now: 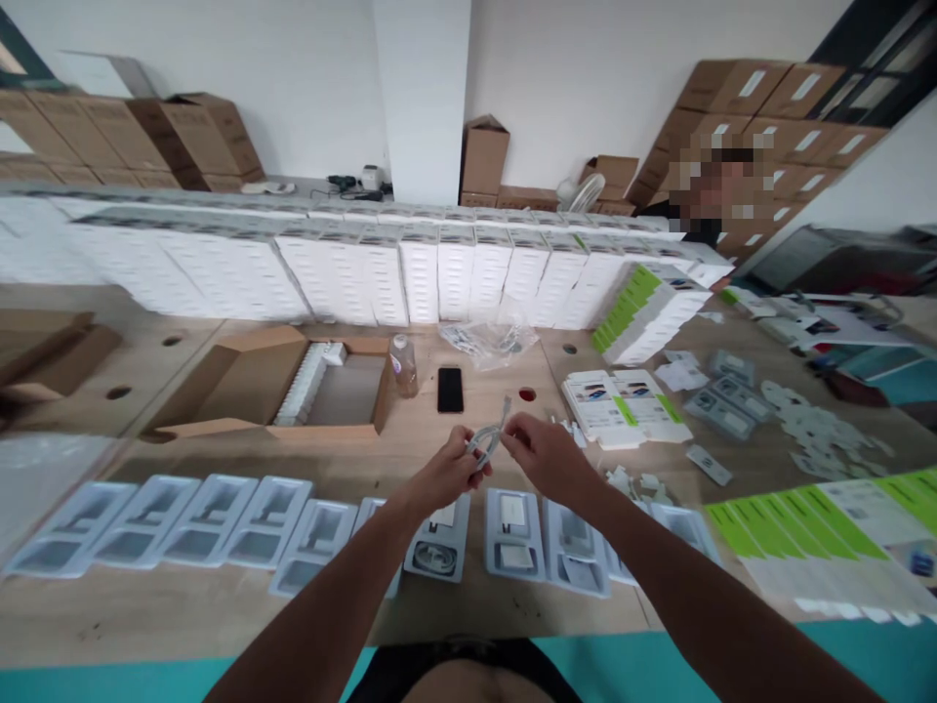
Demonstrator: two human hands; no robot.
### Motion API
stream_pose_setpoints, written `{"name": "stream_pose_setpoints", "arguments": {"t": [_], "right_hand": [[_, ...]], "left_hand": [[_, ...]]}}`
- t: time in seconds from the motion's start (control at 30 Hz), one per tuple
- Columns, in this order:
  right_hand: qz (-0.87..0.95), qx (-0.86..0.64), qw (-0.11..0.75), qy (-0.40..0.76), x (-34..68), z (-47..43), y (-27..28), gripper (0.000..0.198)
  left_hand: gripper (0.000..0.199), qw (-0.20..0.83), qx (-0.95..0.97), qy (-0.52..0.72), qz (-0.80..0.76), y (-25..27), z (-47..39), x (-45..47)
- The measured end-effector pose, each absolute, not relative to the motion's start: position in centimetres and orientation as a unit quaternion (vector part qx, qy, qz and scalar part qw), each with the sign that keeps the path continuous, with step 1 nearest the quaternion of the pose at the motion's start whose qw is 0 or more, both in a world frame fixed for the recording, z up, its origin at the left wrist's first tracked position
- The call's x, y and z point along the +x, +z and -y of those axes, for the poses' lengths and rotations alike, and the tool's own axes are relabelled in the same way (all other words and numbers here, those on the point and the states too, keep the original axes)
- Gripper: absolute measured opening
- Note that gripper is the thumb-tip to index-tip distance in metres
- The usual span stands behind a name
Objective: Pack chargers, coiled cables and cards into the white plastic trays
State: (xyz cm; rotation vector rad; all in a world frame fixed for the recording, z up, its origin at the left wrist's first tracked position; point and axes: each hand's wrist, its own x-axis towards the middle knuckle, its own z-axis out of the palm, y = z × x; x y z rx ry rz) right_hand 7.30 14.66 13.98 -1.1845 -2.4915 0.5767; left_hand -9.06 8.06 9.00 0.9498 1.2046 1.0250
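Note:
A coiled light-grey cable [483,445] is held between both hands above the middle of the table. My left hand [455,463] is closed round the left side of its loop. With fingers pinched, my right hand [538,447] grips the cable's right side, and a short end sticks up past the fingertips. Below the hands lies a plastic tray [455,561] with a dark-looking coiled cable in its lower compartment and a white piece above. Beside it, another tray [492,532] holds white items. My forearms partly cover some trays.
More trays [194,522] line the front left. An open carton [385,400] holds small white boxes. A bottle [404,366], a phone [450,391] and a plastic bag [487,339] lie beyond my hands. White boxes [421,283] form a wall behind; a person [707,210] is at the back right.

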Motion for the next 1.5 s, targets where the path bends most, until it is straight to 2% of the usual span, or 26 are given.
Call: {"name": "stream_pose_setpoints", "arguments": {"t": [0.13,0.27,0.3,0.37,0.43,0.5,0.57,0.6,0.67,0.77,0.87,0.97,1.07,1.13,1.27,1.37,1.43,1.5], "right_hand": [[0.831,-0.403,0.246,0.294,6.9,-14.7,13.1,0.013],[0.727,-0.384,0.27,0.501,7.0,-14.6,11.3,0.018],[0.711,-0.384,0.274,0.522,7.1,-14.5,10.9,0.021],[0.735,-0.405,0.29,0.46,7.5,-14.4,10.4,0.023],[0.792,-0.435,0.311,0.295,8.2,-14.2,10.6,0.023],[0.835,-0.428,0.322,0.129,9.0,-14.2,11.5,0.038],[0.87,-0.38,0.314,0.034,9.9,-14.4,12.8,0.053],[0.886,-0.35,0.303,0.011,10.4,-14.6,13.4,0.054],[0.909,-0.312,0.276,0.009,11.3,-15.2,14.4,0.044],[0.909,-0.324,0.233,0.124,12.0,-16.2,15.0,0.027],[0.859,-0.332,0.228,0.317,12.1,-16.5,14.8,0.03],[0.801,-0.344,0.274,0.407,11.7,-16.2,14.5,0.032],[0.779,-0.355,0.292,0.427,11.4,-16.0,14.3,0.026],[0.766,-0.343,0.296,0.456,11.5,-16.0,14.1,0.022],[0.754,-0.325,0.308,0.481,11.9,-16.4,13.7,0.023],[0.774,-0.326,0.312,0.445,12.2,-16.6,13.5,0.025],[0.813,-0.329,0.327,0.352,12.3,-16.6,13.5,0.025],[0.862,-0.328,0.329,0.203,12.4,-16.4,13.9,0.023]], "left_hand": [[0.021,0.584,0.425,0.451,-0.524,8.0,-8.4,-8.3],[0.022,0.579,0.436,0.482,-0.493,8.2,-8.6,-7.0],[0.023,0.582,0.437,0.485,-0.485,8.4,-8.7,-6.6],[0.025,0.584,0.439,0.483,-0.483,8.8,-8.6,-6.0],[0.023,0.557,0.46,0.466,-0.511,9.3,-8.5,-5.8],[0.022,0.465,0.53,0.429,-0.565,9.7,-8.3,-5.8],[0.028,0.329,0.621,0.369,-0.608,10.3,-8.0,-6.0],[0.033,0.264,0.659,0.337,-0.618,10.6,-7.9,-6.0],[0.041,0.171,0.705,0.292,-0.623,11.3,-7.8,-6.0],[0.046,0.097,0.731,0.283,-0.613,12.2,-7.9,-5.8],[0.046,0.057,0.739,0.303,-0.599,12.6,-7.9,-5.7],[0.046,0.025,0.749,0.306,-0.587,12.7,-7.5,-5.6],[0.051,0.046,0.745,0.332,-0.576,13.1,-7.3,-5.8],[0.054,0.118,0.715,0.369,-0.582,13.7,-7.3,-6.2],[0.026,0.377,0.643,0.343,-0.572,15.0,-8.0,-7.4],[0.038,0.541,0.59,0.305,-0.516,15.1,-8.5,-7.7],[0.038,0.532,0.577,0.312,-0.536,14.7,-8.7,-7.6],[0.035,0.44,0.602,0.32,-0.584,14.2,-8.7,-7.4]]}}
